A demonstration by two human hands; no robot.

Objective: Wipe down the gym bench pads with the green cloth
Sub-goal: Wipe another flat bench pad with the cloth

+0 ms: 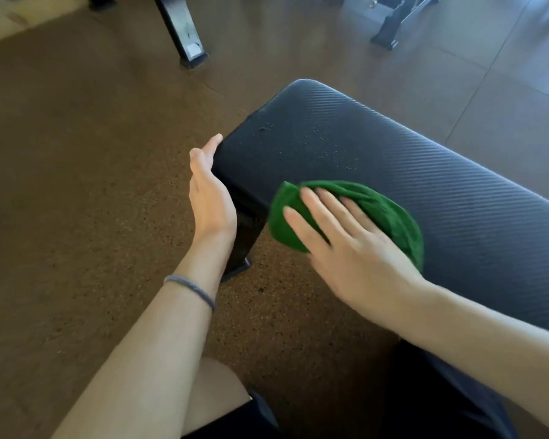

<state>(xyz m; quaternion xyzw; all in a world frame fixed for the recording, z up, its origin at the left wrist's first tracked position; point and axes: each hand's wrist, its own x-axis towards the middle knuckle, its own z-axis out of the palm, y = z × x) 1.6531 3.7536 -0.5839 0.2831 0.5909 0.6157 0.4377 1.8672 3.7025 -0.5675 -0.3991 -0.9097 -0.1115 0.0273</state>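
Note:
A black ribbed bench pad [409,160] runs from the centre of the view to the right edge. Small droplets speckle its near-left end. The green cloth [390,213] lies bunched on the pad's front edge. My right hand [339,239] presses flat on the cloth with straight, spread fingers. My left hand [208,191] rests against the pad's left end, palm toward the side, fingers straight.
Brown speckled rubber floor [76,185] surrounds the bench. The bench's black leg [244,236] stands under the pad's left end. Two black equipment feet [187,42] [390,36] stand on the floor at the back. My knees are at the bottom.

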